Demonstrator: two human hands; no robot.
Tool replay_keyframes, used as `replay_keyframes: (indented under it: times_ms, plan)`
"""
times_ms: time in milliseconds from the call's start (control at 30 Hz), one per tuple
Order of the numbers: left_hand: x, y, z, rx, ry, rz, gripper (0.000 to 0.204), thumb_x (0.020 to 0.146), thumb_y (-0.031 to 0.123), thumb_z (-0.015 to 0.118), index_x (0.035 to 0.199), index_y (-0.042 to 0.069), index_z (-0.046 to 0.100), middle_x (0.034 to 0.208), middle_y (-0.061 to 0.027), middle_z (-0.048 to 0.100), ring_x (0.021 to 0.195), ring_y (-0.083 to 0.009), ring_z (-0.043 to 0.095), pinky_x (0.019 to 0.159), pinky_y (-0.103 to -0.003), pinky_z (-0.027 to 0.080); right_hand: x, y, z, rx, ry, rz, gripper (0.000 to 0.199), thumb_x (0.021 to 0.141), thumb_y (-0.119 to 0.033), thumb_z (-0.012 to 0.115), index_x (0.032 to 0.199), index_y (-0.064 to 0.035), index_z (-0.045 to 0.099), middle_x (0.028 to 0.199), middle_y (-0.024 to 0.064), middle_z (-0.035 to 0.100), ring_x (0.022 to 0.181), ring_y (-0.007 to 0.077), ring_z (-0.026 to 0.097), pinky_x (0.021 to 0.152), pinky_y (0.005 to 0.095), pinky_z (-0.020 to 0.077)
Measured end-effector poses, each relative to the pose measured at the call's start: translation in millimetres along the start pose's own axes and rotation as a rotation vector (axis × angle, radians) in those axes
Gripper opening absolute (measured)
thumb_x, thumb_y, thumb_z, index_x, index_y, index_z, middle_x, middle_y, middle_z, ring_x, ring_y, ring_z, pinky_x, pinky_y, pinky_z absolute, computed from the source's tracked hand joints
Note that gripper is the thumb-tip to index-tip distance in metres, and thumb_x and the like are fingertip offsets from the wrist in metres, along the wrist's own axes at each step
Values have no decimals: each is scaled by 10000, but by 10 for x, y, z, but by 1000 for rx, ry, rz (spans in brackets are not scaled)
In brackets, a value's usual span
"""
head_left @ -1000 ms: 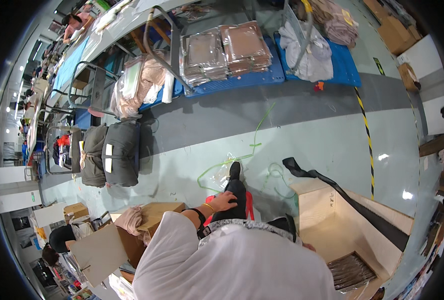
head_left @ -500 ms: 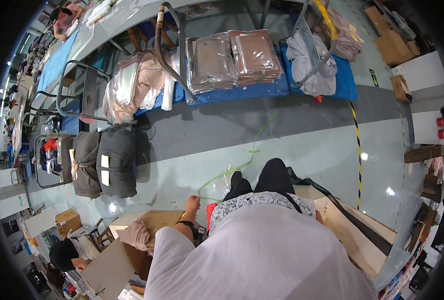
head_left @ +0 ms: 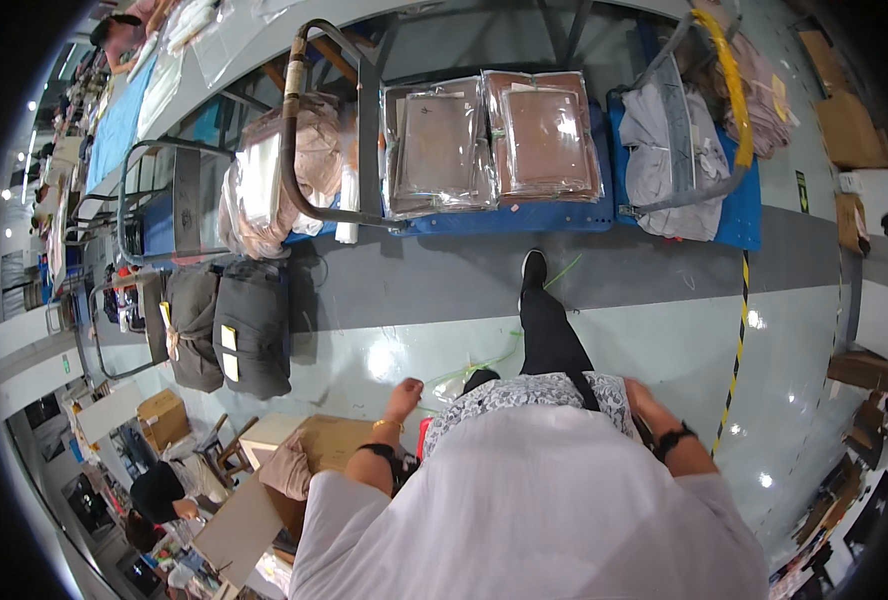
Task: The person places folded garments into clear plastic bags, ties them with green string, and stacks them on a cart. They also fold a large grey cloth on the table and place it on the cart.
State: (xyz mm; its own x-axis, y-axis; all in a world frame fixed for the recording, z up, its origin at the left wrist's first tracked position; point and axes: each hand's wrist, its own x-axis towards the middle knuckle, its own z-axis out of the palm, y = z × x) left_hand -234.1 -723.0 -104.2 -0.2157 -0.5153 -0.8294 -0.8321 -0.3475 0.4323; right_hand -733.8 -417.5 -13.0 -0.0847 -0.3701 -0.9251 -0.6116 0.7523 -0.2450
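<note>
My left hand (head_left: 404,398) is out in front of my left hip with its fingers closed. A thin green strap (head_left: 497,357) runs from beside its fingertips across the floor and partly under my legs; the grip itself is small and blurred. My right hand (head_left: 644,402) hangs at my right hip, its fingers pointing down and partly hidden by my body. Nothing shows in it. One black shoe (head_left: 534,268) is well forward on the dark grey floor band, over part of the strap.
Ahead, blue pallets (head_left: 554,218) hold plastic-wrapped stacks (head_left: 544,135) and a grey cloth bundle (head_left: 664,125). A metal cart handle (head_left: 289,140) rises there. Two dark bundles (head_left: 251,335) stand at left. An open carton (head_left: 239,530) sits left behind me; another person (head_left: 159,495) is beyond it.
I have stepped forward with one foot. My right arm has come into view, and the carton and black strap at my right have left it. My left hand has risen slightly.
</note>
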Motion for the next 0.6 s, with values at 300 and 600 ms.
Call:
replay_keyframes:
  times_ms: [300,600]
  plan:
    - [1312,2407,-361,-138,145,294,331,975,274,605,1170,8,631,1043,-162,710,918,-262,695,819,-351,534,1812,-1251,-2880,27,565,-307,259,938,-326,577,953,-74,634,970,169,678,924,389,638,769,496,500]
    - [2483,3346,-592,-112,220,348,297,970,217,622,1196,25,624,1108,-138,687,956,-235,670,836,-353,529,2960,-2316,-3331,150,650,-245,318,873,-320,676,1052,-58,657,1120,171,665,1048,374,619,893,453,500]
